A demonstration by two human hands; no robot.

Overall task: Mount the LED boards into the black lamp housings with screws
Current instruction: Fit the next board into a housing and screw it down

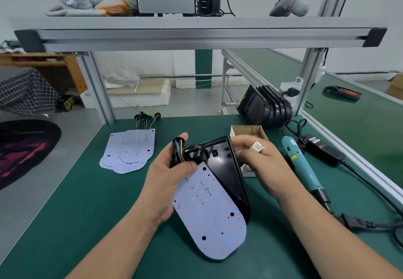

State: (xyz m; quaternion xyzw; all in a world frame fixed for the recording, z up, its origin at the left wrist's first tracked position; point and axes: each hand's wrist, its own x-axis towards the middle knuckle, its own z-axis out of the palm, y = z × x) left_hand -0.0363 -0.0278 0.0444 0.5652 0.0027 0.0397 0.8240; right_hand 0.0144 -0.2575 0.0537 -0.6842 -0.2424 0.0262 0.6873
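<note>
Nearest, over green table (76, 202): LED board (209, 217), overlapping open black lamp housing (226, 169). Left hand (165, 178): thumb pinching board's top edge, fingers curled round wire bundle (178, 150). Right hand (263, 165): grasping housing's right rim. Behind: screw box (248, 131), electric screwdriver (303, 165). Farther: spare boards (128, 150) left, stacked housings (266, 109) right.

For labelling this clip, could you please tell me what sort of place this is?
Probably a small electronics assembly workshop: a green-matted workbench under an aluminium-profile shelf, a pile of LED boards and stacked black lamp housings awaiting assembly, and a corded electric screwdriver.
</note>
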